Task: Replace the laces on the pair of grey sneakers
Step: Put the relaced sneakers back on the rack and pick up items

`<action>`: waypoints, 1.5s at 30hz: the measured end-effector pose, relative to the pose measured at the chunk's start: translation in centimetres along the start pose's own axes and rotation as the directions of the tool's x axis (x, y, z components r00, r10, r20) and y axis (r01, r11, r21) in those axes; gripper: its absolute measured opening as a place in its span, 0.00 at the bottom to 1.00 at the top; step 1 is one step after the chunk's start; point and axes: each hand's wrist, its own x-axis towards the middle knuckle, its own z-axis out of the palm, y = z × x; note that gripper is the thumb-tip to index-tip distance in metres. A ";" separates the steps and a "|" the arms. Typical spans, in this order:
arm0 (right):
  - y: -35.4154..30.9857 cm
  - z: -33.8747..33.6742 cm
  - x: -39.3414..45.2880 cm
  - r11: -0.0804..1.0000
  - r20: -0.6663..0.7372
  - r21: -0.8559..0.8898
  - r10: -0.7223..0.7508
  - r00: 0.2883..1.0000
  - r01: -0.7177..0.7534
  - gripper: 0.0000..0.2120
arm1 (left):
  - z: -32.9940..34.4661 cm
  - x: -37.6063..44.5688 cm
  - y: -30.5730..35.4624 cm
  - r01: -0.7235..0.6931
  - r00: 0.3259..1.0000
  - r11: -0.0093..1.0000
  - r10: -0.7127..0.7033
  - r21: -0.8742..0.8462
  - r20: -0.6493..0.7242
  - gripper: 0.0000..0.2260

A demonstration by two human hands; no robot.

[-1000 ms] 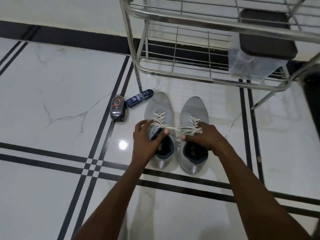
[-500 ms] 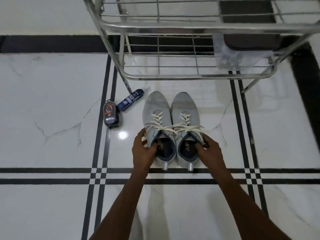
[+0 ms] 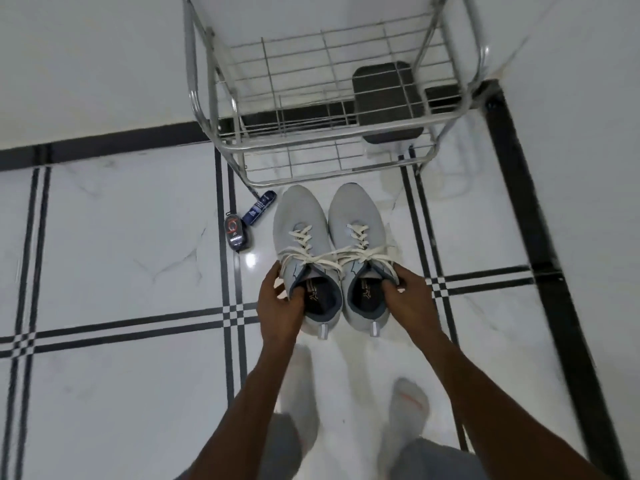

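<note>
A white marble-pattern floor [image 3: 114, 258] with black inlay lines meets a white wall. The pair of grey sneakers [image 3: 327, 251] sits side by side on the floor, toes pointing at the wire rack [image 3: 311, 133] and just short of its lowest front rail. White laces [image 3: 332, 254] are threaded through both sneakers; their loose ends cross between the two shoes.

The left hand [image 3: 278, 306] grips the collar of the left sneaker, thumb curled inside the opening and fingers wrapped on the outer side. The right hand [image 3: 405, 292] grips the collar of the right sneaker in the same way, fingers curled over the rim.

To the left of the rack's front leg lie a dark blue tube [image 3: 259, 208] and a black shoe-polish applicator [image 3: 234, 233], close together. A dark-lidded container [image 3: 388, 98] stands on the rack's lower shelf. Two socked feet [image 3: 407, 407] stand on the floor on the side of the sneakers away from the rack.
</note>
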 end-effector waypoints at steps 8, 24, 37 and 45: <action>-11.6 -6.4 -7.3 0.999 -0.078 0.020 -0.034 0.996 0.035 0.13 | -5.5 -5.9 13.0 -0.141 0.988 0.990 0.141 0.005 0.070 0.26; -28.4 -5.8 4.9 0.995 -0.052 0.028 -0.096 0.994 0.098 0.09 | -6.6 7.0 28.3 -0.203 0.975 0.978 0.197 0.043 0.105 0.22; -31.1 -1.8 19.5 1.000 0.032 0.010 -0.023 0.999 0.022 0.15 | -2.2 18.8 31.0 -0.173 0.985 0.981 0.171 0.088 0.030 0.19; -32.5 -2.7 18.0 0.968 -0.173 -0.097 -0.244 0.954 0.230 0.22 | -2.0 18.1 31.4 -0.151 0.989 0.988 0.151 0.031 0.005 0.22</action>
